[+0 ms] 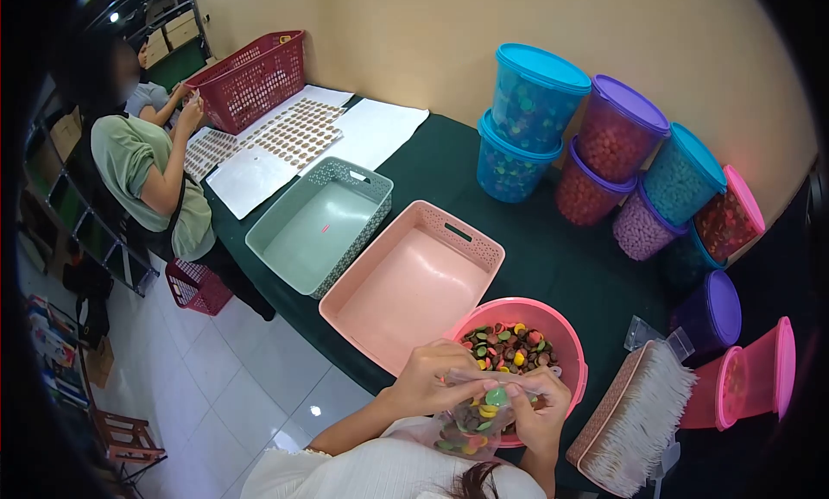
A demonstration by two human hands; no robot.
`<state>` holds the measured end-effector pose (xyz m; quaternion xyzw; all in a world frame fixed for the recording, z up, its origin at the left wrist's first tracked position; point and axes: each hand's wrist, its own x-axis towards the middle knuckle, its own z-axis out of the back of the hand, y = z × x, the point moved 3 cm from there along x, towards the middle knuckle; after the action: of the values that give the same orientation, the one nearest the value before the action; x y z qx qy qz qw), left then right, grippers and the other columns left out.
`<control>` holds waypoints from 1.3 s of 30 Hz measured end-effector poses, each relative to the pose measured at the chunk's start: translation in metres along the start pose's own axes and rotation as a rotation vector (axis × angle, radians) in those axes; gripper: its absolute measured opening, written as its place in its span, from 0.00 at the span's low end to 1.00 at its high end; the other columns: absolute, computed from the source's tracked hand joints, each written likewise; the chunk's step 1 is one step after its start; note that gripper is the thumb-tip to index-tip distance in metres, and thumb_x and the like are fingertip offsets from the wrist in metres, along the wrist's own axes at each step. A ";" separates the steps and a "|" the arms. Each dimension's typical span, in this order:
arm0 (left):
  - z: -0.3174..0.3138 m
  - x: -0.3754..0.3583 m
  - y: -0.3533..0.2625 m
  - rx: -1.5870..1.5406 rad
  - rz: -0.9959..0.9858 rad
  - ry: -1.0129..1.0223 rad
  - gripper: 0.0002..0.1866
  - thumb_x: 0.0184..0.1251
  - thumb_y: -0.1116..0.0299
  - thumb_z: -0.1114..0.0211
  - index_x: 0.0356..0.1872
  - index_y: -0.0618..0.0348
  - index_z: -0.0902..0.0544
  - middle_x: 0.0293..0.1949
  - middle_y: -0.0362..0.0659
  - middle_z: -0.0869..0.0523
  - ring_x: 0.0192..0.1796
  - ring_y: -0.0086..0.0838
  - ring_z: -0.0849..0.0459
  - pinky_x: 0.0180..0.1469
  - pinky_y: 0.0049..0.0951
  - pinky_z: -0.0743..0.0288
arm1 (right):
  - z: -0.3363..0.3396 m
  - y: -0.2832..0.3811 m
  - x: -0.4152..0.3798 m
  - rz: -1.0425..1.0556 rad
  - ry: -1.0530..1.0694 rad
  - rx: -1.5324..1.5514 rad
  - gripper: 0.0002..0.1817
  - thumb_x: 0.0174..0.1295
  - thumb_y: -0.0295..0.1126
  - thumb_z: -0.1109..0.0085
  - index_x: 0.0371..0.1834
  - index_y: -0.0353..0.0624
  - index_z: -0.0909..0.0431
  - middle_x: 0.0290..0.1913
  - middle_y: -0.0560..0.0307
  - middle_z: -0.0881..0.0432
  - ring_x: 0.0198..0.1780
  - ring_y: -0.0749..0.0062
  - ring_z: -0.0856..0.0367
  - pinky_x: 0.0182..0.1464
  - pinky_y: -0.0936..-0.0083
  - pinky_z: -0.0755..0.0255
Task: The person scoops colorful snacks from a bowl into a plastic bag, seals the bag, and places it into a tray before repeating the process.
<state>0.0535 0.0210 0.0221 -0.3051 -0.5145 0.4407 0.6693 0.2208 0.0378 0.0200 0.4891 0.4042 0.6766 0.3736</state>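
Both hands meet over the near side of a pink round basin (580, 361) filled with brown, yellow, green and pink pieces. Between them hangs a clear plastic bag (471, 428) with similar colourful pieces inside. My left hand (439, 378) pinches the bag's top edge from the left. My right hand (537, 406) grips the same edge from the right, its thumb near a green piece. Just right of the basin lies a patterned box (609, 408) packed with a row of clear plastic bags.
Pink (414, 283) and green (324, 227) trays sit left of the basin. Stacked lidded tubs (535, 93) line the wall. A red basket (259, 80) and sheets of small round pieces (298, 136) lie far left, where two people stand.
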 end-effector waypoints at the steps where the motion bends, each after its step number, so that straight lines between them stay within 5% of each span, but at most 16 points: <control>1: 0.001 0.000 0.001 0.001 0.003 0.001 0.04 0.45 0.74 0.31 0.25 0.59 0.16 0.24 0.40 0.16 0.28 0.29 0.19 0.41 0.30 0.27 | 0.002 -0.002 -0.001 -0.002 0.000 0.002 0.05 0.46 0.20 0.39 0.27 0.34 0.21 0.23 0.54 0.23 0.25 0.73 0.27 0.29 0.81 0.35; 10: 0.010 -0.003 0.005 0.039 -0.090 0.001 0.07 0.47 0.68 0.31 0.26 0.60 0.16 0.23 0.43 0.18 0.26 0.29 0.20 0.33 0.26 0.30 | 0.013 -0.010 -0.004 -0.016 -0.019 0.010 0.03 0.48 0.21 0.39 0.25 0.33 0.23 0.22 0.56 0.25 0.24 0.76 0.29 0.27 0.82 0.37; 15: 0.012 -0.004 0.006 -0.078 0.091 0.102 0.06 0.46 0.75 0.31 0.28 0.61 0.16 0.24 0.45 0.17 0.29 0.30 0.18 0.34 0.24 0.26 | 0.017 -0.017 -0.011 -0.143 -0.028 0.109 0.03 0.49 0.21 0.40 0.25 0.32 0.23 0.22 0.58 0.27 0.25 0.81 0.31 0.27 0.83 0.39; 18: 0.015 -0.004 0.008 -0.133 0.021 0.145 0.05 0.49 0.76 0.33 0.30 0.63 0.17 0.25 0.46 0.17 0.30 0.30 0.18 0.34 0.25 0.27 | 0.015 -0.016 -0.010 -0.132 -0.032 0.144 0.04 0.49 0.21 0.40 0.26 0.32 0.23 0.23 0.58 0.27 0.26 0.81 0.31 0.28 0.84 0.39; 21: 0.015 -0.007 0.011 -0.192 0.136 0.145 0.05 0.53 0.77 0.37 0.31 0.66 0.17 0.27 0.47 0.17 0.31 0.30 0.19 0.35 0.25 0.27 | 0.015 -0.018 -0.006 -0.115 -0.019 0.209 0.04 0.49 0.21 0.41 0.27 0.31 0.23 0.24 0.58 0.26 0.28 0.80 0.30 0.30 0.84 0.38; 27: 0.003 -0.017 0.019 -0.087 0.048 -0.078 0.08 0.57 0.75 0.40 0.38 0.66 0.19 0.28 0.46 0.17 0.28 0.27 0.21 0.32 0.24 0.28 | 0.012 -0.018 -0.003 -0.067 0.004 0.178 0.04 0.52 0.22 0.43 0.29 0.31 0.23 0.27 0.55 0.23 0.29 0.77 0.28 0.32 0.83 0.35; 39: 0.011 -0.019 0.015 -0.175 0.191 0.010 0.09 0.59 0.75 0.43 0.38 0.68 0.20 0.32 0.48 0.18 0.31 0.27 0.22 0.34 0.24 0.30 | 0.009 -0.017 -0.005 -0.083 0.021 0.094 0.05 0.53 0.24 0.45 0.28 0.32 0.23 0.26 0.52 0.23 0.28 0.75 0.27 0.30 0.82 0.35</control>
<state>0.0372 0.0098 0.0042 -0.4123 -0.5164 0.4543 0.5975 0.2324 0.0413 0.0043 0.4818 0.4592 0.6460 0.3739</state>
